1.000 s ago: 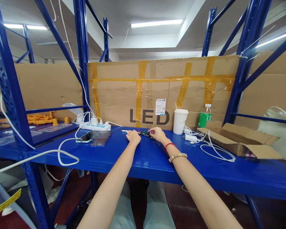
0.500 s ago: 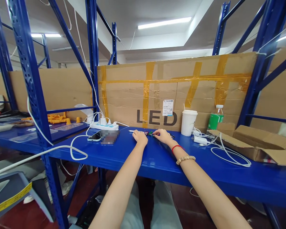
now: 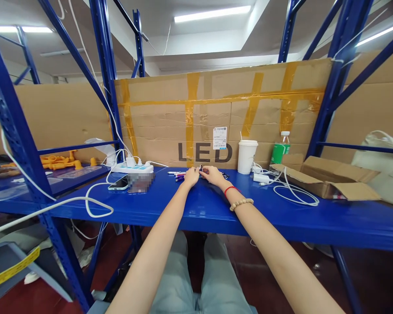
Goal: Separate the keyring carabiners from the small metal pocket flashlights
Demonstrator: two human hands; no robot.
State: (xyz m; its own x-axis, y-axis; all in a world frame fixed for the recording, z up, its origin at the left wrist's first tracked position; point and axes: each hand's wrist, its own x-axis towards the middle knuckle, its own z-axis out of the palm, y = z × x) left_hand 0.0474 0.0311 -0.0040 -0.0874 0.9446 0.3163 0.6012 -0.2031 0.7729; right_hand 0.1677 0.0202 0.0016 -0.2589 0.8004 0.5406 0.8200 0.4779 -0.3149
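Observation:
My left hand [image 3: 191, 177] and my right hand [image 3: 214, 176] are close together over the far part of the blue tabletop, fingertips almost meeting. Both have their fingers drawn in around a small dark and shiny piece [image 3: 201, 169], too small to name. Several slim pens [image 3: 179, 175], white and purple or dark in colour, lie just left of my left hand and are partly hidden by it. Beside my right hand, a few small dark items [image 3: 225, 175] show past the wrist. A red cord and a beaded bracelet circle my right wrist.
On the left are a power strip [image 3: 134, 167], a phone [image 3: 118, 183] and a blurred-out item [image 3: 140, 183]. On the right stand a white cup [image 3: 246, 157], a green-labelled bottle [image 3: 280, 149], a charger with white cable [image 3: 262, 178] and an open cardboard box [image 3: 327, 176]. A taped cardboard panel [image 3: 157, 131] closes the back.
My left hand has moved right, off the pens, to meet my right hand, and more pens show beside it. The small piece is now raised between the fingertips. The camera view shifted.

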